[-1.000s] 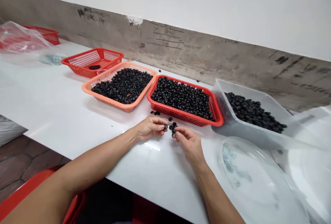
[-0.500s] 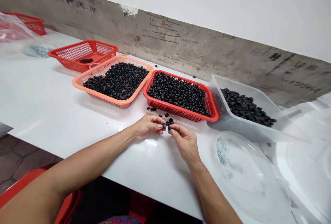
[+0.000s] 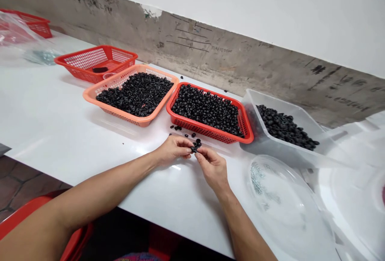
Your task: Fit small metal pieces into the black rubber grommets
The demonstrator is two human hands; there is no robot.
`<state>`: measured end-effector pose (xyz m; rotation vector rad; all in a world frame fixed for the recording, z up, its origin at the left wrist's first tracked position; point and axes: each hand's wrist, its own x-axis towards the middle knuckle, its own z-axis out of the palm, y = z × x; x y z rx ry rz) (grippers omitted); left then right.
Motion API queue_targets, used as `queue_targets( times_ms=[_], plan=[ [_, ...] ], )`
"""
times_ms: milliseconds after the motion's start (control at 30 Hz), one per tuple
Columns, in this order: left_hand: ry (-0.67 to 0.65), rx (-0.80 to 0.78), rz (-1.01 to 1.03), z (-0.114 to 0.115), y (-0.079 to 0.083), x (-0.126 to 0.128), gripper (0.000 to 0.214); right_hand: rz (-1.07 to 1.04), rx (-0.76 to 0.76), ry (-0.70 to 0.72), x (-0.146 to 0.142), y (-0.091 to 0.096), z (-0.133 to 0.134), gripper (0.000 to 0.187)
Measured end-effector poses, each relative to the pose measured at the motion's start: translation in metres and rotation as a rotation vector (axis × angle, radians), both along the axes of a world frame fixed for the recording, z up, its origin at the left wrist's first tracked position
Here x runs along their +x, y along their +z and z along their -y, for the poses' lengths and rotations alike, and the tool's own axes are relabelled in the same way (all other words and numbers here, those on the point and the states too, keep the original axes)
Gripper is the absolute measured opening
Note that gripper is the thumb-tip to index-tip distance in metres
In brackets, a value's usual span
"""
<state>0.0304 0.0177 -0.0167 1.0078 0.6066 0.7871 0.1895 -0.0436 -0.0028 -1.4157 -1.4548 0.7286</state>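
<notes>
Two bare hands work over a white table, head view only. The left hand and right hand meet just in front of a red basket, fingers curled inward and closed from both sides on a small clump of black rings, which sits between the fingertips; the number of rings in the clump is too small to tell. Loose black rings lie on the tabletop just beyond the hands, between them and the baskets. The red basket is heaped with similar rings. So is a salmon-orange basket just to its left, while a clear plastic tub to its right holds a smaller heap gathered toward one side. Further left, a second red basket holds a few dark pieces and a small clear cup. At the far left, a clear plastic bag lies beside a third red basket. Near the right forearm, a round clear plastic lid carries small metallic bits. A stained concrete wall runs behind the table.
</notes>
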Motion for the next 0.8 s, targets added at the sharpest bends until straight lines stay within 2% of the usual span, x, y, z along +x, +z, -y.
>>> queue_targets(
  times_ms=[167,333,633,800],
  plan=[
    [0.058,0.105,-0.075,0.003,0.001,0.003,0.024,0.129,0.084,-0.015,-0.002,-0.003,0.002,0.013],
    [0.055,0.207,-0.127,0.007,0.005,0.005,0.019,0.151,0.092,-0.007,-0.003,-0.001,0.004,0.014],
    [0.028,0.249,-0.189,0.012,0.004,0.005,0.017,0.284,0.032,-0.067,-0.004,0.001,0.005,0.01],
    [0.056,0.292,-0.216,0.013,0.006,0.005,0.015,0.312,0.058,-0.001,-0.003,0.002,0.005,0.01]
  ],
)
